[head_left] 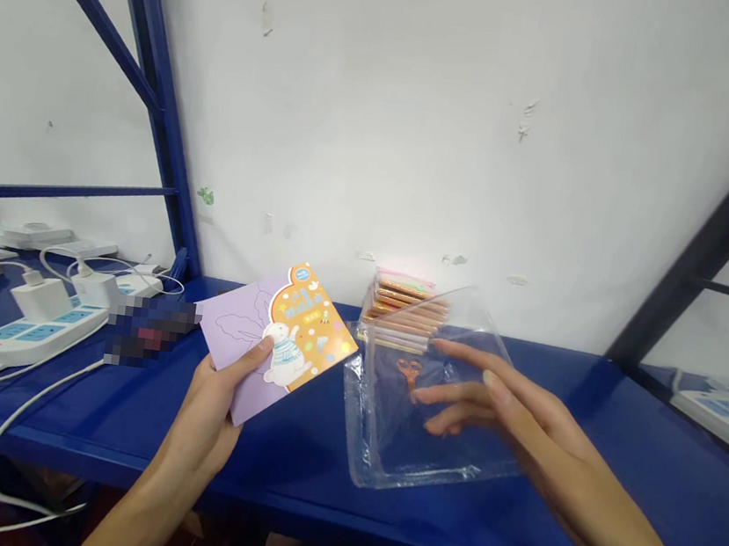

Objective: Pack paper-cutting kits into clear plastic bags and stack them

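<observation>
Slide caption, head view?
Left hand holds a purple-and-orange card; open right hand near clear plastic and orange scissors.

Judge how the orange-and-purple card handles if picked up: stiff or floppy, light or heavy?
The card is probably fairly stiff: with the left hand gripping its purple part, the orange end doesn't visibly sag. Likely light, given its thin edges.

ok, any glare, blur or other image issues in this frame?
All in the head view: bright glare along the edges of the clear plastic; right hand slightly soft, maybe motion blur; pixelated patch masks something on the blue table; upper-right corner darkened.
</observation>
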